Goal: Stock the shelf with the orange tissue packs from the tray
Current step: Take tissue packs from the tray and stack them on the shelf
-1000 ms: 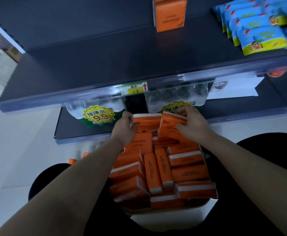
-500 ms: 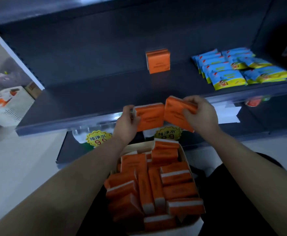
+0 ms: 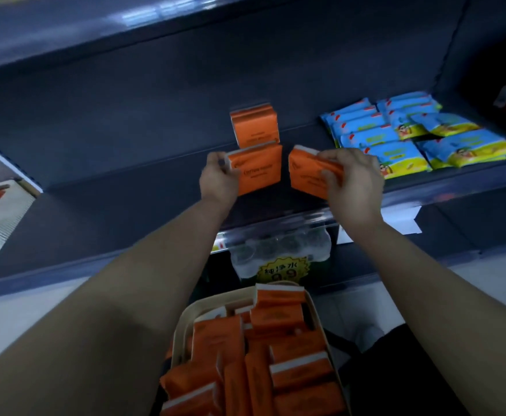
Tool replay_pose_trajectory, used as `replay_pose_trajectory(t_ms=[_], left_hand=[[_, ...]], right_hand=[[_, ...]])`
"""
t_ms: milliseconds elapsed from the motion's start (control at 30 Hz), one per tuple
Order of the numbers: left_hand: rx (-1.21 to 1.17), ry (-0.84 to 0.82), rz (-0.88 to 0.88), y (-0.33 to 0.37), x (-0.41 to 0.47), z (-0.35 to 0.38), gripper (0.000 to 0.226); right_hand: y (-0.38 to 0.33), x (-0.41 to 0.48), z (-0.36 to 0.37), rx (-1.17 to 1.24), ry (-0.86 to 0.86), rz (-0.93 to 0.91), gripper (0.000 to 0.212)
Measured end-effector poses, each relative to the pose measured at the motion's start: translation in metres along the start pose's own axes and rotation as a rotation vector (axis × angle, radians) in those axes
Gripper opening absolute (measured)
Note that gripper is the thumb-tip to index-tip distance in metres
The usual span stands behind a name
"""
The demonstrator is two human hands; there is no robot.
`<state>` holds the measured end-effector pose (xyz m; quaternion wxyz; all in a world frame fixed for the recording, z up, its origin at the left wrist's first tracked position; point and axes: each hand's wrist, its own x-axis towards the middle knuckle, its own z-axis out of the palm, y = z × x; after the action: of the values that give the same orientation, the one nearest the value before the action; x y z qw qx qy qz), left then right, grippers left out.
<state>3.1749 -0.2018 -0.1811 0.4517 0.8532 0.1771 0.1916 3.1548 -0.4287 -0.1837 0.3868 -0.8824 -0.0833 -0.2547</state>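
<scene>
Dark shelf (image 3: pixel 125 205), pale floor (image 3: pixel 20 319) below it, left hand (image 3: pixel 218 181) grips orange tissue pack (image 3: pixel 259 172) over shelf, right hand (image 3: pixel 353 181) grips second pack (image 3: pixel 305 175), third pack (image 3: pixel 254 126) upright at shelf back, tray (image 3: pixel 182 325) below shelf, yellow tag (image 3: pixel 284 270) reads 9.9

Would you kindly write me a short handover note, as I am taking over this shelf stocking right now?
Left hand: grip on one orange tissue pack, held upright over the shelf.
Right hand: grip on a second pack, tilted, beside the first but apart from it.
Done: a few stocked orange packs stand at the back of the shelf, left of the blue-and-yellow packets.
Left: set both held packs down by the stocked ones, then go on emptying the tray below, which holds many more orange packs.
</scene>
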Motion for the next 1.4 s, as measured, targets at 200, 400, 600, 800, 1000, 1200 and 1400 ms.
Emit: replay_pose_trajectory(t_ms=[200,400,600,800,1000,1200,1400], left_hand=[[-0.058,-0.013,-0.019,0.005,0.056,0.031,0.017],[-0.098,-0.023,-0.058,0.0,0.097,0.053,0.028],[-0.104,0.046,-0.079,-0.004,0.11,0.063,0.02],[-0.153,0.077,-0.09,-0.007,0.114,0.066,0.019],[-0.121,0.117,-0.099,-0.016,0.109,0.047,0.028],[-0.017,0.052,-0.055,-0.029,0.101,0.027,0.03],[-0.031,0.02,-0.084,-0.024,0.1,0.025,0.034]], right_hand=[[0.02,0.036,0.032,0.061,-0.049,-0.114,0.029],[0.034,0.05,0.056,0.084,-0.1,-0.149,0.028],[0.043,0.049,0.064,0.121,-0.156,-0.107,0.031],[0.04,0.052,0.06,0.197,-0.247,-0.035,0.048],[0.021,0.079,0.084,0.136,-0.305,0.005,0.047],[0.005,0.107,0.114,0.129,-0.354,0.064,0.049],[0.002,0.119,0.128,0.125,-0.287,0.068,0.053]])
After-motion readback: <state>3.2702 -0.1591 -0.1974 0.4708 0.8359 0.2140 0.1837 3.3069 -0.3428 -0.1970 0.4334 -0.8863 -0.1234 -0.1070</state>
